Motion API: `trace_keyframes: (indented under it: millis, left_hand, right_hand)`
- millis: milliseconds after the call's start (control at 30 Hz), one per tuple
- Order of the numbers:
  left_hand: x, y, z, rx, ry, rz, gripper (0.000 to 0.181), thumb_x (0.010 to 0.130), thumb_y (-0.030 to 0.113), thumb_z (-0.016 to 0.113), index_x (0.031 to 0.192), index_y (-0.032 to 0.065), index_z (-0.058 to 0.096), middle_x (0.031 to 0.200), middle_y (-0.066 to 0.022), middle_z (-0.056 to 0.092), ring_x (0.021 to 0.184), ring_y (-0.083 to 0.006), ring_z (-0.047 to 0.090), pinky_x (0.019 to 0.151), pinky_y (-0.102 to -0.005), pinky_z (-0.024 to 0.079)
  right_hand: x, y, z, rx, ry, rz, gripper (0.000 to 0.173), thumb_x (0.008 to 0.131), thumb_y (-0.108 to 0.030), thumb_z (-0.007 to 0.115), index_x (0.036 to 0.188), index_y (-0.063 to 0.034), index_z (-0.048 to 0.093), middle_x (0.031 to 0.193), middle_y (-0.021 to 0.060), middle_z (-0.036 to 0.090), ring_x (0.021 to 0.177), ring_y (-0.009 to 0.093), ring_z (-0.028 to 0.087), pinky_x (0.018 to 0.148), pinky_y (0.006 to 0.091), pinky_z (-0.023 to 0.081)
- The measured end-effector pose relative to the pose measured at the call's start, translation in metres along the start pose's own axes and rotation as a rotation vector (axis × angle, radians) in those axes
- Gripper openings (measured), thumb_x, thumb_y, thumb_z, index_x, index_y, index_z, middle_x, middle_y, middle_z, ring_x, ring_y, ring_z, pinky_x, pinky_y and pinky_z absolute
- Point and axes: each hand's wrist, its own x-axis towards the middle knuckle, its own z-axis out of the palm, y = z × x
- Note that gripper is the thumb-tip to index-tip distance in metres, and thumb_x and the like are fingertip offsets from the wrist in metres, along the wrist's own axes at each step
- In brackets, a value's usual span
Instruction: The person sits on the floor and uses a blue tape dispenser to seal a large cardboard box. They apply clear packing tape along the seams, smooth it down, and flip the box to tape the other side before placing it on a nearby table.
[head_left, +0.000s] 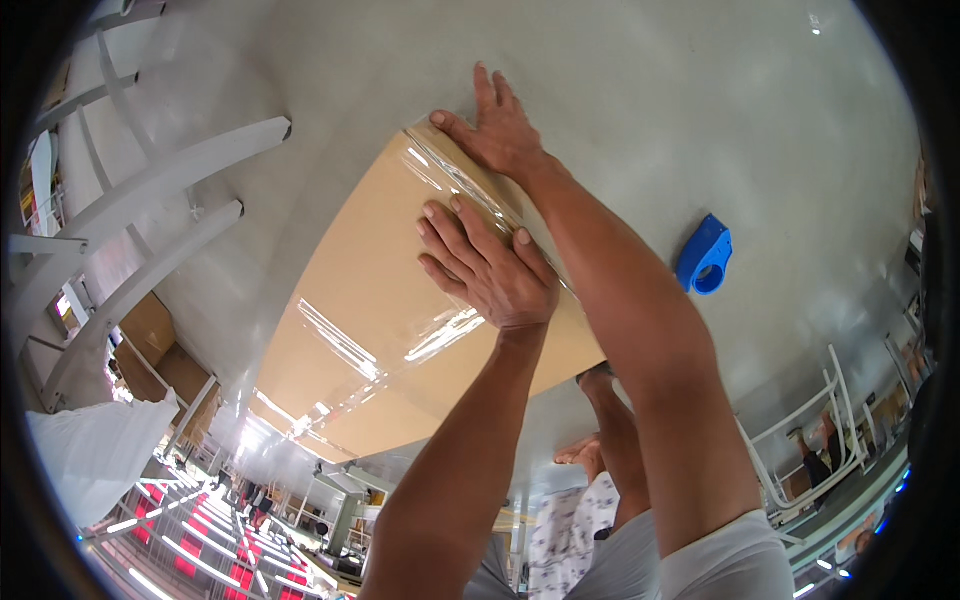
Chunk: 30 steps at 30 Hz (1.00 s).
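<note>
A large brown cardboard box (360, 277) rests on the grey floor, with glossy clear packing tape (454, 176) along its edge and more shiny strips across its broad face. My left hand (491, 266) lies palm down on that face, fingers spread, thumb near the taped edge. Farther up, my right hand (495, 131) touches the box's narrow side near its far corner. Its thumb rests on the box, and its other fingers reach past it over the floor. To the right, a blue plastic tape dispenser (705, 255) lies on the floor, away from both hands.
White metal frame legs (172, 165) stand to the left, beside an open cardboard carton (157, 337) and white sheeting (97, 457). A white tubular frame (814, 442) is at lower right. My bare legs (615, 420) are close to the box's near side.
</note>
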Motion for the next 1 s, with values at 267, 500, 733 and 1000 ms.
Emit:
trace_keyframes:
  millis: [267, 500, 733, 1000]
  left_hand:
    - [0.009, -0.01, -0.006, -0.011, -0.007, -0.032, 0.07, 0.104, 0.043, 0.034, 0.157, -0.0022, 0.023, 0.165, -0.0255, 0.016, 0.154, -0.0449, 0.008, 0.119, -0.06, 0.0]
    - [0.007, -0.006, -0.004, -0.03, -0.03, -0.026, 0.072, 0.103, 0.044, 0.035, 0.157, -0.0023, 0.023, 0.165, -0.0268, 0.016, 0.153, -0.0458, 0.007, 0.119, -0.0601, 0.0]
    - [0.008, -0.011, -0.002, -0.034, 0.022, -0.013, 0.072, 0.103, 0.045, 0.035, 0.157, -0.0028, 0.024, 0.164, -0.0275, 0.017, 0.153, -0.0463, 0.009, 0.119, -0.0603, 0.0]
    - [0.009, -0.012, -0.004, 0.01, 0.052, 0.005, 0.071, 0.103, 0.044, 0.036, 0.156, -0.003, 0.026, 0.164, -0.0261, 0.018, 0.153, -0.0449, 0.012, 0.118, -0.0608, 0.003]
  right_hand:
    - [0.007, -0.038, -0.069, 0.511, -0.046, -0.169, 0.067, 0.091, -0.044, 0.06, 0.146, -0.0087, 0.048, 0.146, 0.0158, 0.052, 0.125, 0.031, 0.055, 0.101, 0.0407, 0.047]
    - [0.023, -0.066, -0.091, 0.367, -0.706, -0.291, 0.055, 0.094, -0.014, 0.058, 0.148, -0.0133, 0.05, 0.141, 0.0074, 0.061, 0.128, 0.023, 0.058, 0.105, 0.0334, 0.046]
    - [-0.073, -0.037, -0.063, 0.436, -0.182, -0.315, 0.048, 0.104, -0.041, 0.046, 0.139, -0.0091, 0.056, 0.118, 0.0213, 0.067, 0.107, 0.034, 0.064, 0.093, 0.042, 0.05]
    - [-0.021, -0.093, -0.084, 0.472, -0.449, -0.034, 0.069, 0.105, -0.061, 0.027, 0.144, -0.0095, 0.05, 0.148, 0.0158, 0.052, 0.135, 0.03, 0.048, 0.113, 0.0437, 0.035]
